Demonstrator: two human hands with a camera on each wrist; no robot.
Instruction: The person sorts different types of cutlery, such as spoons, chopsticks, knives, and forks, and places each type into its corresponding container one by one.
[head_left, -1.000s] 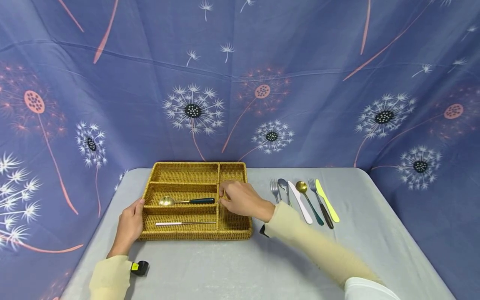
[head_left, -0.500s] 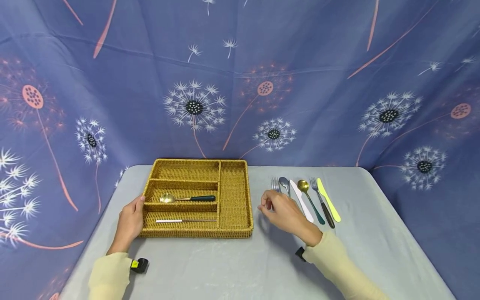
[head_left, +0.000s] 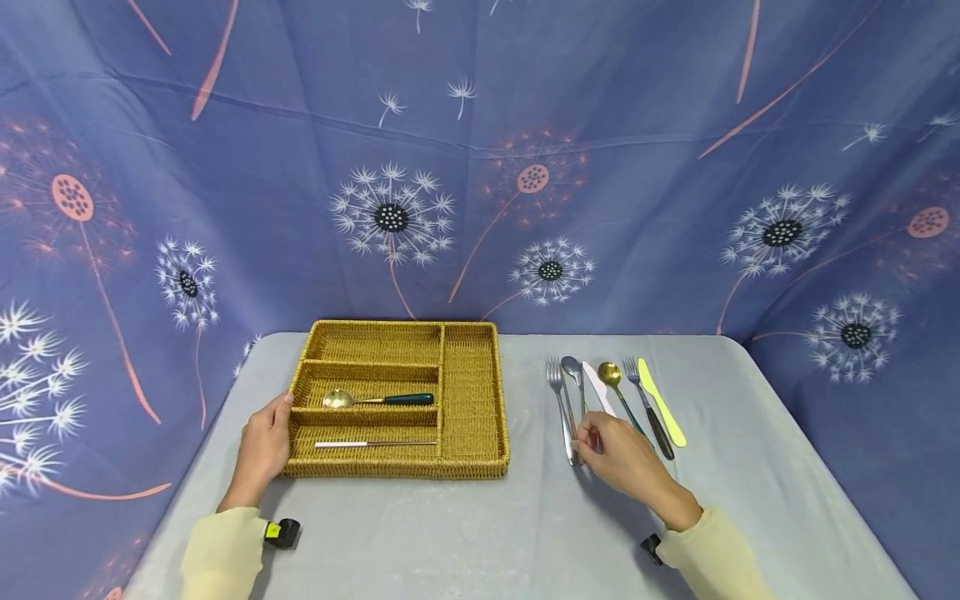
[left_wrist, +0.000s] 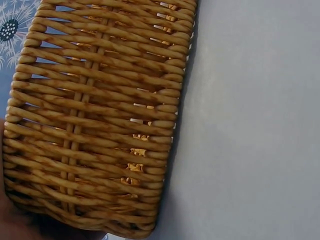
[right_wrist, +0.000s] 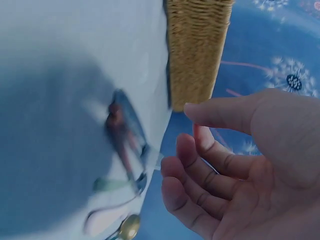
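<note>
My left hand (head_left: 262,446) grips the left end of a woven cutlery tray (head_left: 472,392). Its wall fills much of the left wrist view, where little of the hand shows. My right hand (head_left: 626,458) hovers by the handles of a silver fork (head_left: 554,375) and a grey spoon (head_left: 572,367), its fingers loosely bent. Nothing shows between thumb and fingers in the right wrist view, where the cutlery below is blurred. Beside them lie a white knife (head_left: 600,388), partly covered by the hand, and a gold spoon (head_left: 611,375).
Farther right lie a black-handled fork (head_left: 657,427) and a yellow knife (head_left: 663,404). Inside the tray, a gold spoon with a dark handle (head_left: 408,399) occupies the middle compartment; a thin white-handled utensil (head_left: 341,444) lies in the front one. A patterned cloth (head_left: 480,250) hangs behind the table.
My right hand has left the tray and moved right and toward the table's front, to the cutlery handles. The left hand has stayed on the tray.
</note>
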